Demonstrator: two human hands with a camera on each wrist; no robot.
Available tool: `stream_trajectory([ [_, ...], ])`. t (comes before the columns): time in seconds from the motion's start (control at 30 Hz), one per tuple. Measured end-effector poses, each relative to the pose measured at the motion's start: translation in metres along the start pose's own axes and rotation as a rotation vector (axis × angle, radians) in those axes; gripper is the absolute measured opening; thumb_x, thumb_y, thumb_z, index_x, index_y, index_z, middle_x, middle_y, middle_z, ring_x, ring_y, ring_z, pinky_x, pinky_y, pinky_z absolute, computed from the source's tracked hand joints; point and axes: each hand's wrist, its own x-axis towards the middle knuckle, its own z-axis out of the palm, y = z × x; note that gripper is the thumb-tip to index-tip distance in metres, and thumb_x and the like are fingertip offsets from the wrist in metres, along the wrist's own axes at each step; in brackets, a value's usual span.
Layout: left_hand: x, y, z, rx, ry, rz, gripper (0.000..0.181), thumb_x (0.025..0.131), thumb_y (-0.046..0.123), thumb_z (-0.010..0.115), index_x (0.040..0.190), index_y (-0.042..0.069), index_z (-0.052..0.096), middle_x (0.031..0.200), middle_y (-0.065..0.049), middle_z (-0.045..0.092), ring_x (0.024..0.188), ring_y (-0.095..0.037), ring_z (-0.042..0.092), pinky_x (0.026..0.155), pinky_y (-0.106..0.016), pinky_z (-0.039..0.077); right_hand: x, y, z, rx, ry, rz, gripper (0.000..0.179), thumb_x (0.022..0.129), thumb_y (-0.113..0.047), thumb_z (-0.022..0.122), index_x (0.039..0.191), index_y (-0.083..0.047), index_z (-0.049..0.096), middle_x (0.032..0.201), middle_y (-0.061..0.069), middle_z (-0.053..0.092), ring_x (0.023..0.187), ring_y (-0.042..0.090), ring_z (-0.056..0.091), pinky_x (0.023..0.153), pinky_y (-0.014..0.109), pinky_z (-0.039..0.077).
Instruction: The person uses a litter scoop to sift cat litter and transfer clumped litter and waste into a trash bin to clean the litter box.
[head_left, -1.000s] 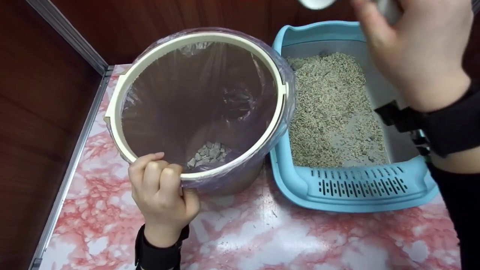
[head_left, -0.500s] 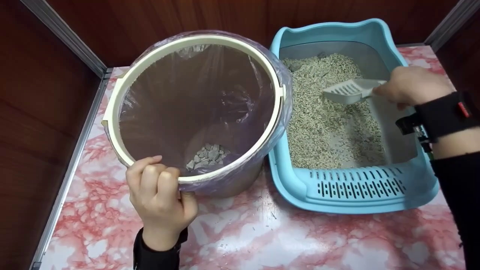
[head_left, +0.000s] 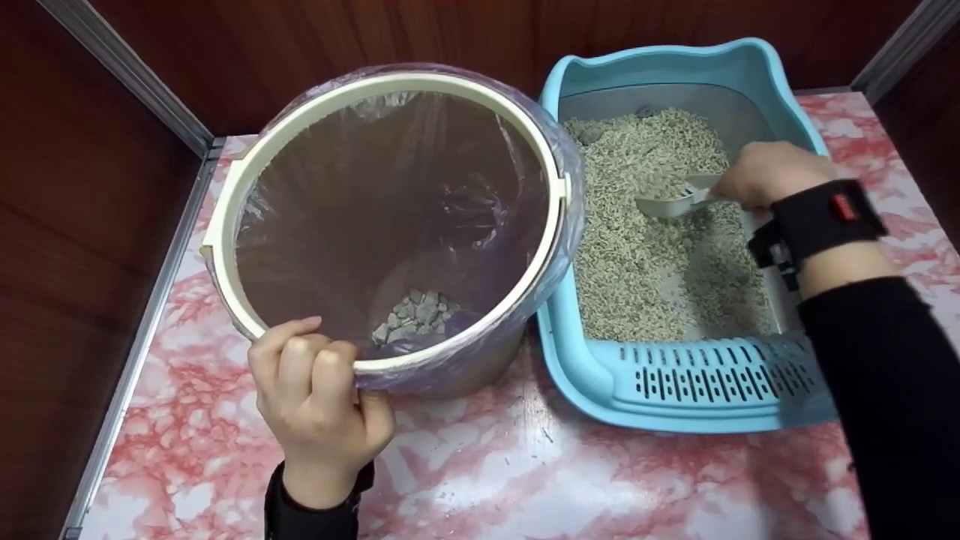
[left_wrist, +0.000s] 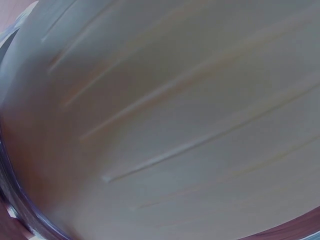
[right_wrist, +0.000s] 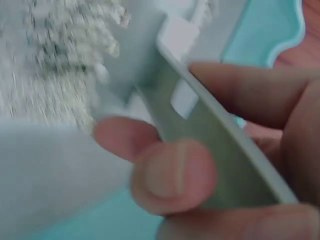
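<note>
My left hand (head_left: 319,420) grips the near rim of a round bin (head_left: 397,365), fingers over the edge and thumb below. A thin purple plastic bag (head_left: 568,225) lines the bin, and grey clumps (head_left: 416,315) lie at its bottom. Its ribbed wall (left_wrist: 200,130) fills the left wrist view. My right hand (head_left: 780,174) holds a pale litter scoop (head_left: 667,208) by the handle, fingers and thumb wrapped round it in the right wrist view. The scoop's head is down in the pellet litter (head_left: 622,285), with pellets in it, inside a blue litter box (head_left: 682,420).
The litter box stands right against the bin's right side. Its near edge has a slotted step (head_left: 720,379). A dark clump (head_left: 587,133) lies in the box's back left corner. Dark wood panels (head_left: 450,34) close in the back and sides of the pink marbled floor (head_left: 480,480).
My right hand has come down from high over the box, bringing the scoop into the litter and moving slightly left. The left hand keeps its grip on the bin.
</note>
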Motion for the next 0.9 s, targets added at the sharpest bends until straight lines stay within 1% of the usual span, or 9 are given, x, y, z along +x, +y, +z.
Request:
stream_trajectory([
  [0.07,-0.001,0.0,0.0,0.0,0.003,0.003,0.015,0.056,0.008,0.031,0.068,0.002,0.038,0.063,-0.013,0.035,0.072,-0.041,0.043,0.075,-0.043,0.043,0.006,-0.005,0.009,-0.028,0.048,0.021,0.049,0.089,-0.049,0.055,0.09,0.001,0.058,0.076,0.015,0.057,0.068,0.031,0.055,0.061,0.046,0.045],
  [0.13,-0.001,0.001,-0.001,0.0,0.004,0.004,0.015,0.056,0.008,0.031,0.068,0.003,0.038,0.063,-0.013,0.035,0.072,-0.041,0.043,0.075,-0.043,0.043,0.013,-0.009,0.016,-0.042,0.092,0.033,0.048,0.091,-0.045,0.052,0.094,0.003,0.059,0.083,0.02,0.058,0.075,0.037,0.057,0.063,0.05,0.047],
  [0.27,0.0,0.001,-0.002,-0.001,0.0,0.003,0.015,0.056,0.008,0.031,0.068,0.002,0.038,0.064,-0.013,0.035,0.072,-0.041,0.043,0.076,-0.043,0.043,0.025,-0.014,0.031,-0.012,0.152,0.063,0.043,0.093,-0.035,0.046,0.101,0.006,0.057,0.097,0.031,0.057,0.087,0.046,0.058,0.07,0.056,0.048],
  [0.37,0.0,0.002,-0.003,-0.001,-0.005,0.003,0.015,0.056,0.007,0.031,0.068,0.002,0.038,0.064,-0.013,0.035,0.072,-0.041,0.043,0.076,-0.043,0.043,0.033,-0.015,0.045,0.03,0.2,0.07,0.042,0.094,-0.034,0.041,0.1,0.005,0.057,0.102,0.034,0.056,0.089,0.048,0.057,0.073,0.058,0.048],
  [0.47,-0.001,0.002,-0.004,-0.001,-0.001,0.006,0.016,0.056,0.006,0.031,0.069,0.002,0.039,0.064,-0.013,0.035,0.072,-0.041,0.043,0.076,-0.043,0.043,0.04,-0.016,0.061,0.074,0.263,0.063,0.044,0.097,-0.036,0.037,0.092,0.004,0.057,0.096,0.031,0.057,0.086,0.047,0.059,0.071,0.058,0.049],
  [0.53,-0.002,0.002,-0.005,-0.002,0.003,0.006,0.016,0.056,0.006,0.031,0.069,0.002,0.039,0.064,-0.014,0.035,0.072,-0.041,0.043,0.077,-0.042,0.043,0.045,-0.017,0.071,0.085,0.318,0.048,0.045,0.099,-0.036,0.037,0.085,0.002,0.057,0.089,0.028,0.057,0.08,0.045,0.059,0.067,0.057,0.049],
  [0.7,-0.005,-0.001,-0.005,-0.001,0.023,0.007,0.014,0.058,0.006,0.033,0.069,0.002,0.041,0.063,-0.014,0.035,0.072,-0.041,0.044,0.077,-0.042,0.044,0.054,-0.015,0.087,0.05,0.466,-0.03,0.047,0.101,-0.034,0.038,0.069,-0.002,0.052,0.076,0.027,0.058,0.069,0.044,0.06,0.057,0.058,0.048],
  [0.8,-0.006,-0.003,-0.004,0.0,0.028,0.011,0.012,0.06,0.006,0.035,0.069,0.002,0.041,0.062,-0.013,0.036,0.071,-0.04,0.045,0.076,-0.041,0.044,0.057,-0.012,0.091,0.047,0.507,-0.063,0.049,0.101,-0.035,0.038,0.065,-0.003,0.048,0.076,0.029,0.059,0.067,0.046,0.06,0.056,0.06,0.048],
  [0.9,-0.007,-0.003,-0.004,0.0,0.023,0.011,0.011,0.061,0.007,0.035,0.069,0.003,0.041,0.063,-0.013,0.036,0.072,-0.04,0.045,0.077,-0.041,0.044,0.059,-0.011,0.092,0.075,0.507,-0.068,0.049,0.101,-0.035,0.039,0.064,-0.004,0.046,0.074,0.028,0.058,0.067,0.045,0.06,0.054,0.058,0.047],
])
